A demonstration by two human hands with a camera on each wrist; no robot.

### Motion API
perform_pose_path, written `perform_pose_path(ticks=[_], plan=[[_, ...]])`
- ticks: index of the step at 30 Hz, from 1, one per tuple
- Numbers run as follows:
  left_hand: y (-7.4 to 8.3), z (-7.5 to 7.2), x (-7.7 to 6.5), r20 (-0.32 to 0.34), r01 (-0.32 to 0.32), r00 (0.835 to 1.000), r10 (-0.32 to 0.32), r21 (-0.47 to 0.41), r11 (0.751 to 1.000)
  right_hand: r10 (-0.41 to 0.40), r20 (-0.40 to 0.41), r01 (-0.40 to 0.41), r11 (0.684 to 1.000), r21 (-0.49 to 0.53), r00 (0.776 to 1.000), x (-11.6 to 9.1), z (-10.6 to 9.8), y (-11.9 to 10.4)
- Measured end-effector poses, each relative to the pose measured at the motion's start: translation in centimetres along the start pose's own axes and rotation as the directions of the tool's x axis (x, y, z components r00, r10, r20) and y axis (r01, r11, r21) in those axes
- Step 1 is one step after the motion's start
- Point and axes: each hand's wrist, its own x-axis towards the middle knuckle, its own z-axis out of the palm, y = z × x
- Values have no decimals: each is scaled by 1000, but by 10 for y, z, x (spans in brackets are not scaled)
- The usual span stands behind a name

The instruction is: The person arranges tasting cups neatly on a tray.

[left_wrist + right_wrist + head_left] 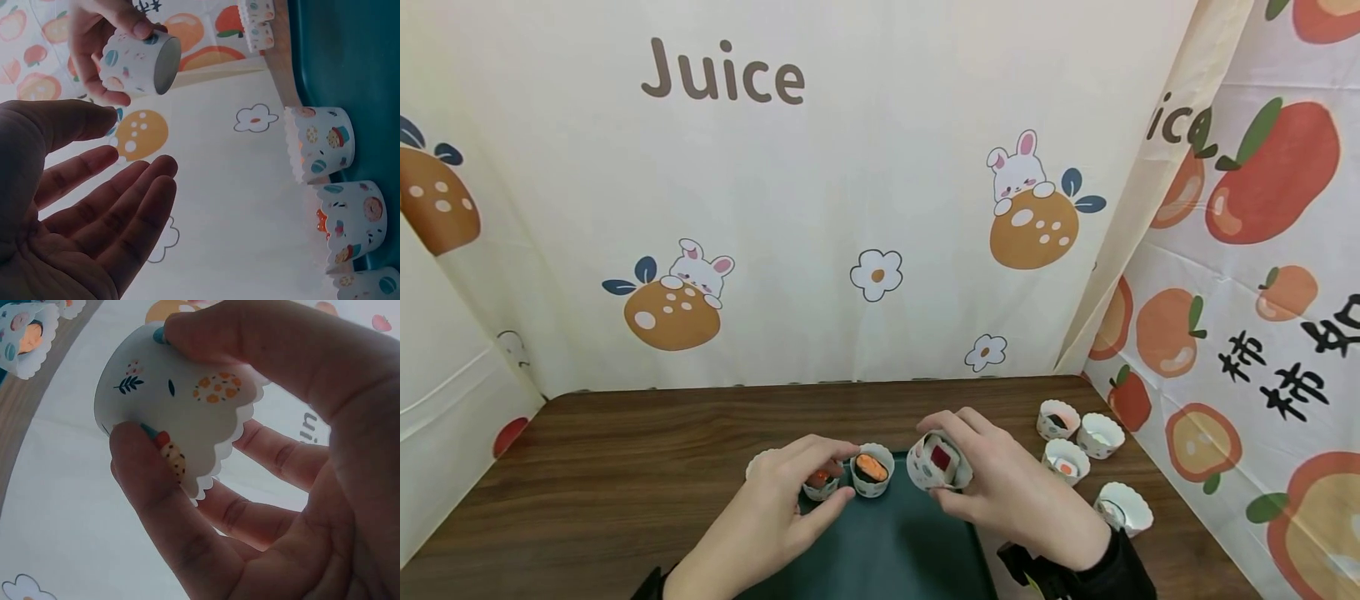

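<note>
There are eight cups on or over one surface (625, 475) bearing one green tray (880, 546). Taking the tray as the dial, with twelve on the far side, three cups (870, 487) stand in a row from ten to twelve, one held cup (925, 470) is at one, and four cups (1102, 438) stand mouth up between two and three. In the row, the leftmost is mostly covered, the next shows red roe (817, 479), the third an orange piece (872, 468).

The left hand (778, 502) has its thumb well apart from gently bent fingers and grips nothing; it covers part of the row in the head view, but the left wrist view shows it apart from those cups. The right hand (996, 471) pinches the held cup by its wall between thumb and fingers.

The held cup is tipped over above the tray, base toward nine o'clock and the left hand, mouth toward three and the right palm, its long axis running roughly nine to three; a dark red piece (941, 458) shows inside
</note>
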Motion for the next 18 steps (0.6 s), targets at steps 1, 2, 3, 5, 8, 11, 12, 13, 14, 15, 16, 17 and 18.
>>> perform_pose_path(ticks=[1, 2, 3, 5, 8, 11, 12, 13, 14, 15, 16, 17, 18], plan=[[0, 0, 0, 2, -4, 1000, 4, -11, 1000, -3, 3, 3, 1000, 3, 1000, 0, 0, -1], [1, 1, 0, 6, -3, 1000, 4, -30, 1000, -7, 6, 7, 1000, 3, 1000, -1, 0, -2], [1, 1, 0, 12, -4, 1000, 4, -49, 999, -12, 7, 12, 1000, 3, 1000, -1, 0, -3], [2, 3, 0, 27, 0, 1000, 2, -82, 997, -21, 15, 21, 1000, 7, 1000, -1, 1, -5], [2, 6, 0, 43, 1, 999, 4, -126, 992, -25, 30, 24, 1000, 17, 999, -2, 4, -7], [2, 9, 0, 44, -18, 999, 24, -141, 990, -33, 44, 32, 999, 27, 998, -2, 6, -9], [3, 10, 0, 42, -26, 999, 32, -140, 990, -35, 48, 33, 999, 29, 998, -2, 7, -10], [3, 11, 0, 39, -35, 998, 40, -136, 990, -35, 52, 34, 999, 30, 998, -1, 7, -10], [3, 12, 0, 37, -41, 998, 47, -135, 990, -35, 57, 33, 999, 31, 998, -1, 8, -11], [3, 13, 0, 37, -47, 998, 53, -140, 989, -36, 60, 34, 999, 30, 998, -1, 9, -11], [4, 13, -1, 36, -49, 998, 55, -147, 988, -35, 62, 33, 999, 31, 997, -1, 9, -11], [4, 14, -1, 37, -51, 998, 57, -155, 987, -35, 65, 33, 999, 32, 997, 0, 10, -12], [4, 15, -1, 36, -54, 997, 61, -164, 985, -36, 66, 35, 999, 29, 997, 0, 10, -12]])
